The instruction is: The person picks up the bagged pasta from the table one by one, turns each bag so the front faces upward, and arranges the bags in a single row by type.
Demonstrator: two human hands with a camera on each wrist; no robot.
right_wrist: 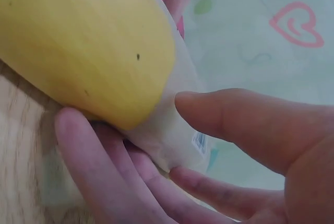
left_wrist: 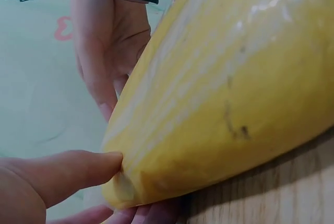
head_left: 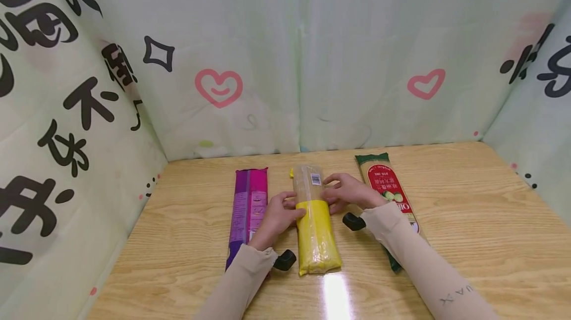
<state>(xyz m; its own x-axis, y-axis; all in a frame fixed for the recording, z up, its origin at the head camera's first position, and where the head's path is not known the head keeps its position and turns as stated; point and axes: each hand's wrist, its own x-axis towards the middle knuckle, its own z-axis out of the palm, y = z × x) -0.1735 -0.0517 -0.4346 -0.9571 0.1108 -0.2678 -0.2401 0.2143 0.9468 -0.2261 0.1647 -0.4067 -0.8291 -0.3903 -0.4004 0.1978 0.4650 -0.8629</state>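
Note:
A long yellow noodle packet [head_left: 317, 233] with a see-through far end and a small barcode label lies lengthwise between both hands. My left hand [head_left: 281, 216] holds its left edge, thumb on top and fingertips tucked at the underside, as the left wrist view shows around the packet's yellow corner [left_wrist: 209, 125]. From the other side, my right hand [head_left: 350, 191] grips the clear part. In the right wrist view its fingers [right_wrist: 117, 177] curl under the packet's edge, with the thumb over the clear film [right_wrist: 180, 125].
Left of the hands lies a purple-and-pink packet [head_left: 250, 201], partly covered by the left forearm. A green-ended packet with a red label [head_left: 385, 179] lies slanted on the right, partly under the right sleeve. The wooden table [head_left: 468, 201] meets printed curtains [head_left: 357, 37] at back and sides.

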